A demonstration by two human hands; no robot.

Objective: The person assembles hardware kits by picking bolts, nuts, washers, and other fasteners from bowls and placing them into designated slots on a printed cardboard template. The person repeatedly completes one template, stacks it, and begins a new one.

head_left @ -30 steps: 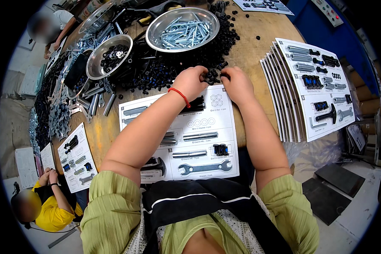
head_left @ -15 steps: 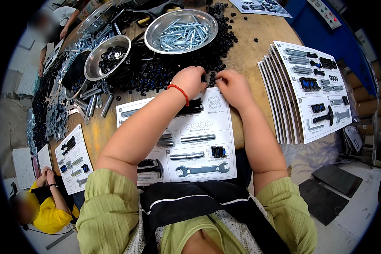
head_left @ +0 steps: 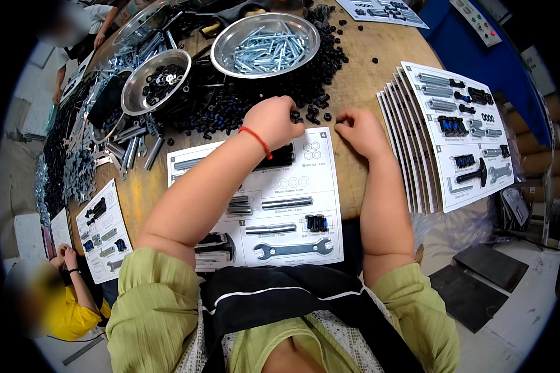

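Observation:
My left hand, with a red cord on the wrist, rests at the top edge of a white printed sheet. Its fingers are curled and pinch a small black part at the rim of a pile of black fasteners. My right hand lies on the wooden table just right of the sheet. Its fingers are curled beside a few loose black pieces, and I cannot see whether it holds one. On the sheet lie a wrench, black bolts and silver rods.
A metal bowl of silver screws and a smaller bowl of black nuts stand beyond the pile. A fanned stack of filled sheets lies at right. Silver tools lie at left. A person in yellow sits lower left.
My two hands were together over a black part at the sheet's top edge. They have separated, the right hand shifting right onto the bare wood.

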